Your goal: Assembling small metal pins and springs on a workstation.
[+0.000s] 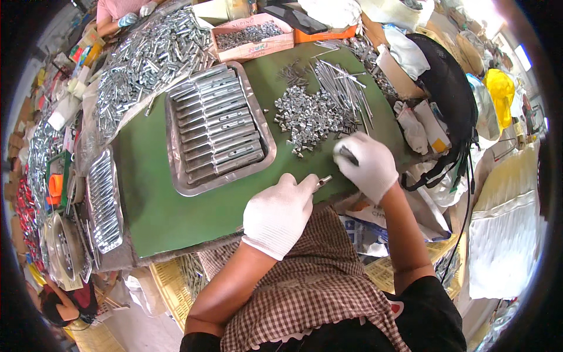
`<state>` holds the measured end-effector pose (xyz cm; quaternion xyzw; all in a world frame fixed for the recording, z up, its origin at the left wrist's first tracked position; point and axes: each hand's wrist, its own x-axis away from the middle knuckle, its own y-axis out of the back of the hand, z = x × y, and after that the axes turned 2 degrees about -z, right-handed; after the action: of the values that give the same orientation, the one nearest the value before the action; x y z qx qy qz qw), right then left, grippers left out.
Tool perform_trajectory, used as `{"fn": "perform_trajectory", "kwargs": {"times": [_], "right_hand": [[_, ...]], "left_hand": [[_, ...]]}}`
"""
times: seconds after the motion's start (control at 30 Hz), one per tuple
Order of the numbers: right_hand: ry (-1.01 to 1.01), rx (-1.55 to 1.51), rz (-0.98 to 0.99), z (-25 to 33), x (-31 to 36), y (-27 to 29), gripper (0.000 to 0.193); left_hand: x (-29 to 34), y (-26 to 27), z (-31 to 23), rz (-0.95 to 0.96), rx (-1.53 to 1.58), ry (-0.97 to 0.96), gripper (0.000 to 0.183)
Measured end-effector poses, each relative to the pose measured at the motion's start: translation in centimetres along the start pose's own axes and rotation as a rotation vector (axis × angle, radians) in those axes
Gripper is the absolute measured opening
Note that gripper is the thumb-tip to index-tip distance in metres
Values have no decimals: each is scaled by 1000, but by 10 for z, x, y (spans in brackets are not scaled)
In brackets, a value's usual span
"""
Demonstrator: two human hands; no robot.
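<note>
My left hand [278, 215], in a white knit glove, is closed around a metal tube [322, 182] whose bright end pokes out past the thumb and index finger. A thin tip shows at the other side of the glove. To its right, above the table's near edge, my right hand [370, 166] is gloved too, its fingers curled around something dark and small that I cannot make out. Just beyond it lie a heap of small shiny metal pieces [308, 114] and a bunch of long thin rods [346, 88]. A metal tray [268, 154] holds a row of tube assemblies [226, 136].
The work sits on a green tabletop [152, 217]. A large pile of metal tubes [146, 67] spreads at the far left, beside a pink box [281, 42] of small parts. Another tray [117, 234] stands left. A black mesh fan-like cover [440, 76] is at right. Co-worker's gloved hand [128, 20] appears far left.
</note>
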<state>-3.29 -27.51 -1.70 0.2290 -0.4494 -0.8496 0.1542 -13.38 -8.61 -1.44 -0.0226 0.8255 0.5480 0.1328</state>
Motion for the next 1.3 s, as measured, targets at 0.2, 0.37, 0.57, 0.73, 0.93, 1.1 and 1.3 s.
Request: {"fn": "perform_trajectory", "kwargs": {"times": [0.2, 0.37, 0.57, 0.73, 0.93, 1.1, 1.3], "right_hand": [[119, -223, 66, 20, 21, -2, 11], [95, -125, 109, 26, 21, -5, 13], [-39, -144, 135, 25, 22, -5, 12], [-41, -458, 108, 23, 15, -3, 16], [-358, -1887, -212, 30, -5, -27, 54], [-372, -1785, -327, 41, -3, -44, 49], [-219, -1288, -327, 49, 14, -53, 55]], "left_hand": [[-2, 3, 1, 36, 23, -9, 18], [-2, 5, 2, 37, 38, -12, 21], [4, -7, 3, 13, -64, -81, 28], [2, -3, 6, 76, -119, -84, 30], [-6, 0, 4, 46, -85, -117, 27], [-3, 5, 5, 20, -184, -155, 28], [-2, 4, 3, 71, -155, -170, 26]]}}
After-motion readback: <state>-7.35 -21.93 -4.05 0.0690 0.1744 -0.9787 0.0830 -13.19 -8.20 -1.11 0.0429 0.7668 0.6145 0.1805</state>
